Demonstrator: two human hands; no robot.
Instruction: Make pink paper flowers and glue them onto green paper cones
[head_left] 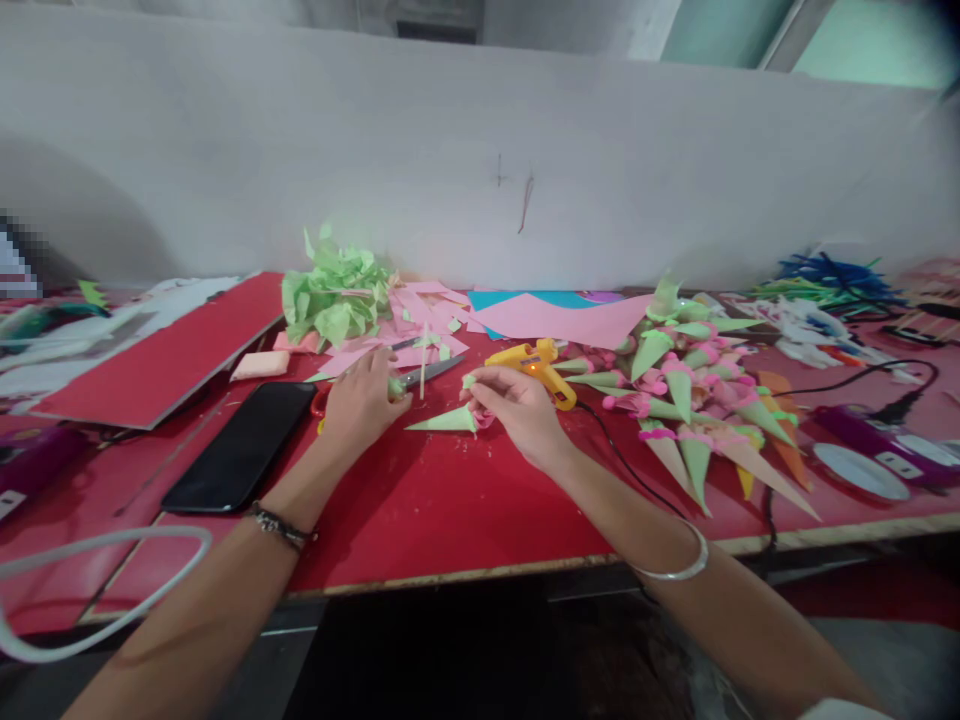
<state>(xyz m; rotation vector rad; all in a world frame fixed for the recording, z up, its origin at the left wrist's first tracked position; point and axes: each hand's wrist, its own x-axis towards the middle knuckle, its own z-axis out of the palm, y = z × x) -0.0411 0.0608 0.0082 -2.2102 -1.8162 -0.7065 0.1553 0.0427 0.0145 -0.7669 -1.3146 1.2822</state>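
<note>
My left hand [365, 398] is closed with a bit of light green paper [395, 386] between thumb and fingers. Under and beside it lie scissors [436, 371], blades pointing right, the red handle partly covered by the hand. Thumb and fingertips of my right hand [519, 408] pinch a small light green paper piece [469, 382]. Just below those fingertips a light green paper cone [448, 420] with pink paper at its wide end lies on the red table [450, 520]. A thin pale stick [422, 368] is between the hands. Behind my right hand rests a yellow glue gun [531, 362], its orange light on.
Finished-looking paper cones [694, 400] are heaped at right, near a purple box [885, 440] and white lid [861, 472]. Crumpled green paper [337, 290] and pink sheets [562, 318] lie behind. A phone [241, 445] lies left. The glue gun's black cord [637, 470] crosses the table edge.
</note>
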